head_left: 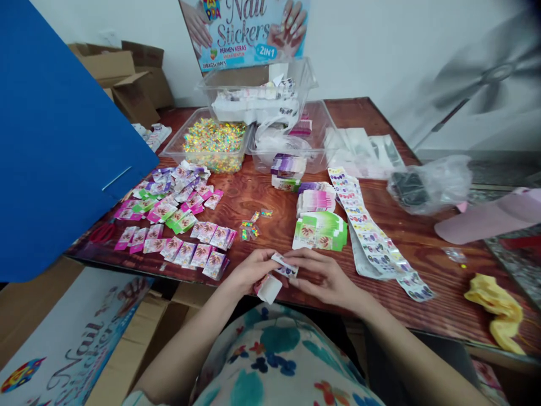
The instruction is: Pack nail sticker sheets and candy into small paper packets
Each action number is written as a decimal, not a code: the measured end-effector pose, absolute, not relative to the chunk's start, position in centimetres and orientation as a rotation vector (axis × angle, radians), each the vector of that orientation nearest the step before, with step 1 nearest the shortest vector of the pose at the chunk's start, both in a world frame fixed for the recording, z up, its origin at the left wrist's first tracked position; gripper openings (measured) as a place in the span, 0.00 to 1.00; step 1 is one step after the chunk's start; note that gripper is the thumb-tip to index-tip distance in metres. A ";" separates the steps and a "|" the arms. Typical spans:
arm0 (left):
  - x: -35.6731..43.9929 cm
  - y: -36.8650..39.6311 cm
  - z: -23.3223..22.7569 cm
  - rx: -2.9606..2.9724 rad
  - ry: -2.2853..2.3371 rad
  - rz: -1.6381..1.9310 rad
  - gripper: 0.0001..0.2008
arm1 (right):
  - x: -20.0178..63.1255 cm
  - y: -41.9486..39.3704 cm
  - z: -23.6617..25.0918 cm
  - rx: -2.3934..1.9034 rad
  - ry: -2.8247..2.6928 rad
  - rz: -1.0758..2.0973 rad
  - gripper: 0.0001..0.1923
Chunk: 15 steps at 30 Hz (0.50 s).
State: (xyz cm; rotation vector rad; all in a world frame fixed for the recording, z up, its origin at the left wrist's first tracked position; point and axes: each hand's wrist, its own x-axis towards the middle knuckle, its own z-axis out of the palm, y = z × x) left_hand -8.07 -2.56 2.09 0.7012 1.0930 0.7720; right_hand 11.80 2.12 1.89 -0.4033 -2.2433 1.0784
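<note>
Just over the table's front edge, my left hand is closed around a small carton, whose white flap faces me. A short nail sticker sheet with dark oval designs spans the gap between my hands. Fingers of my right hand are pinched on that sheet's right end; my left fingertips touch its other end. Beyond them lie several small clear packets of colourful candy. Flat green cartons are stacked beyond my right hand, with pink cartons behind. Long sticker strips lie to the right.
Filled small boxes are heaped at left near red scissors. A clear bin of candy packets and other bins stand at the back. A blue panel blocks the left side. A yellow cloth and pink bottle lie right.
</note>
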 end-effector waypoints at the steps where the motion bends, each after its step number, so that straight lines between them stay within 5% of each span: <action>1: -8.2 -2.6 2.1 0.695 1.058 0.775 0.15 | 11.8 2.1 1.5 -0.395 -2.260 1.019 0.19; 8: -10.2 -3.9 1.6 0.607 0.761 0.740 0.15 | 11.8 2.6 0.0 -0.318 -2.400 0.890 0.22; 15: -9.7 -5.1 -0.1 0.668 1.107 0.874 0.18 | 7.9 6.9 -0.7 -0.638 -2.360 0.991 0.15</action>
